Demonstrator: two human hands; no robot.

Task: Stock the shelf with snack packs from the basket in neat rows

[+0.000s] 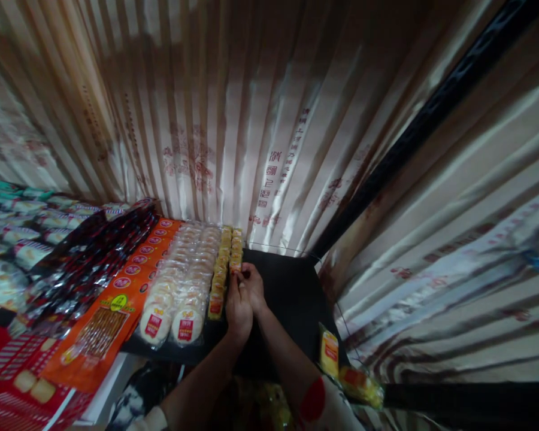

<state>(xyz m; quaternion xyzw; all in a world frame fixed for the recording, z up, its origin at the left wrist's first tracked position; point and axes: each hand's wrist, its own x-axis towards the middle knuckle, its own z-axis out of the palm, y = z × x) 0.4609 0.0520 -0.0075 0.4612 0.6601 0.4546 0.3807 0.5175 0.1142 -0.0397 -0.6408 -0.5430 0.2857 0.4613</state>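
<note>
My left hand (239, 310) and my right hand (254, 288) meet at the near end of the rightmost row of small yellow snack packets (236, 245). The fingers of both are closed together around the end packet, which they largely cover. Just left of my left hand runs a second row of yellow packets (216, 299), with red labels. Beyond it lie two rows of round white rice crackers (188, 323) in clear wrappers with red labels. All of these rest on a black tabletop (291, 293).
Further left are overlapping orange stick-snack packs (101, 323), dark shiny packets (85, 263) and many white packets (9, 269). A red basket (9, 371) stands at lower left. Yellow packs (329, 353) lie at the right edge. Printed curtains (233, 120) and a dark pole (408, 131) rise behind.
</note>
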